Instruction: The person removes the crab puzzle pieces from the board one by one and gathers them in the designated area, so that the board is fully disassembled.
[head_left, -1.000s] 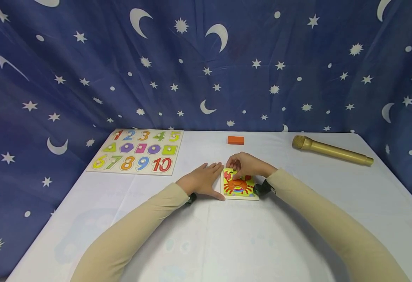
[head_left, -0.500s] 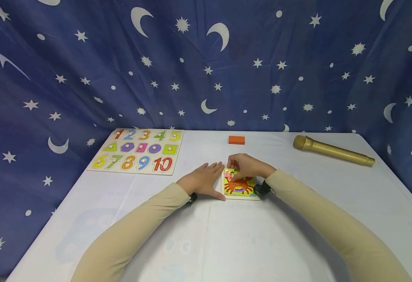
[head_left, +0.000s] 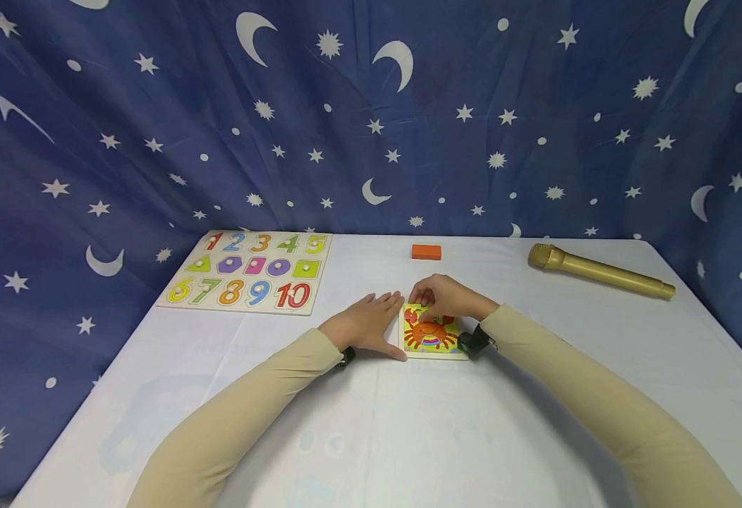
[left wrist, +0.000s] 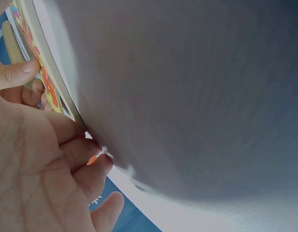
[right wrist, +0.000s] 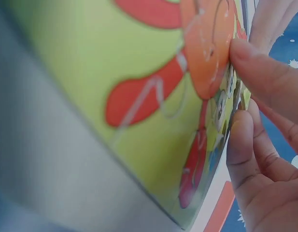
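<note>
A small crab jigsaw puzzle (head_left: pixel 431 341) lies in a pale frame on the white table, its orange crab on a yellow-green ground. My left hand (head_left: pixel 366 324) rests flat along the frame's left side, fingers extended and thumb at the lower left corner. Over the puzzle's upper part, my right hand (head_left: pixel 447 296) has its fingers bent down. In the right wrist view, the thumb (right wrist: pixel 264 72) and fingers pinch a small yellow-green puzzle piece (right wrist: pixel 245 98), seen edge-on. How far this piece sits in the frame is hard to tell.
An orange block (head_left: pixel 426 252) lies behind the puzzle. A number-and-shape peg board (head_left: pixel 253 279) occupies the back left, and a gold microphone (head_left: pixel 599 271) the back right. Dark blue cloth (head_left: pixel 320 127) with moons and stars hangs behind the table.
The right fingers shift slightly over the puzzle's upper part, and more of the red claw at the upper left now shows. The left hand stays in place.
</note>
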### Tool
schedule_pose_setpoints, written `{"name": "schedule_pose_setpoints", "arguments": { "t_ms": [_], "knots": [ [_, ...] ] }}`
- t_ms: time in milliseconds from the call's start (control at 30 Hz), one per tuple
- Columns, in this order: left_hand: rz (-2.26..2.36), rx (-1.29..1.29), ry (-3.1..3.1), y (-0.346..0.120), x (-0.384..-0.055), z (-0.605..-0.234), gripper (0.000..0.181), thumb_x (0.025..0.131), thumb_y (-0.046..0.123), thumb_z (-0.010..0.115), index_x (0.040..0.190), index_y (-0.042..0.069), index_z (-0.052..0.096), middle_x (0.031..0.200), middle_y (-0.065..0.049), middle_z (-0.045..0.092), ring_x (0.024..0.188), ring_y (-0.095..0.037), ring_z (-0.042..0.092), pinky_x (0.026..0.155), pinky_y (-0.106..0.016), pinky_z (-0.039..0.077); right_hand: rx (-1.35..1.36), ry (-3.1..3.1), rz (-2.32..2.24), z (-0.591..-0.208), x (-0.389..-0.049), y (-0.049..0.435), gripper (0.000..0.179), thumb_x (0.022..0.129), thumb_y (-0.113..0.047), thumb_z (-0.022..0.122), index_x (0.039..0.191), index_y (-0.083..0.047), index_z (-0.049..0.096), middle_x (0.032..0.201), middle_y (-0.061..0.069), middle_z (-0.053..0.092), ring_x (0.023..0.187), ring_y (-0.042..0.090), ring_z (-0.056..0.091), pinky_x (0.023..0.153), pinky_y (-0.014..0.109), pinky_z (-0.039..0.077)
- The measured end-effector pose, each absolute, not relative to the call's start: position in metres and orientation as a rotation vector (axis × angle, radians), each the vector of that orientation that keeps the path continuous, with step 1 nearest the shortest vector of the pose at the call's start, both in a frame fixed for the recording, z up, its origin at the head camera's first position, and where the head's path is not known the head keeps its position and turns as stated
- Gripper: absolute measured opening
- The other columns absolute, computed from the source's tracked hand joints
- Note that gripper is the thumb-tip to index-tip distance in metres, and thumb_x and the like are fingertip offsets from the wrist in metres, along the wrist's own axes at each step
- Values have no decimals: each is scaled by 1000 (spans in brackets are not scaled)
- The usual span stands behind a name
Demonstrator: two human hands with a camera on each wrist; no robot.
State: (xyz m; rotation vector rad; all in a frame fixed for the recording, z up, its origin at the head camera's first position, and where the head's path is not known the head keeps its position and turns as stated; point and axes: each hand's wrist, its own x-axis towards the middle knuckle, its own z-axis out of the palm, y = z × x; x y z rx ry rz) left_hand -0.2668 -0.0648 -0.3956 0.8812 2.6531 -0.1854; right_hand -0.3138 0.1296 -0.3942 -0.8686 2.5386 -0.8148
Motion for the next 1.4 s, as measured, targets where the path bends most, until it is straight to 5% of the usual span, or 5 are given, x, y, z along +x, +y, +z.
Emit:
{"name": "schedule_pose_setpoints", "arguments": {
  "t_ms": [533,867,1400],
  "knots": [
    [-190,881,2650,-64,-266,-394,111,75,77,51,152,9,8,160,-7,9,147,-22,14,120,-41,15,-796,2563,-941,-393,-315,141,28,74,-13,80,97,-3,68,83,7,66,74,12,56,71,19,53],
    [-193,864,2647,-64,-267,-395,113,74,78,51,152,9,7,160,-6,6,148,-21,12,121,-39,13,-523,2532,-1196,-382,-316,210,39,74,-12,79,109,-1,66,97,10,65,82,12,56,71,16,51],
    [-145,847,2651,-65,-265,-395,113,74,77,53,152,11,6,160,-5,6,148,-20,11,121,-39,11,-592,2629,-1017,-400,-326,271,36,78,-6,74,111,6,65,111,23,66,92,16,62,75,15,50]
  ]
}}
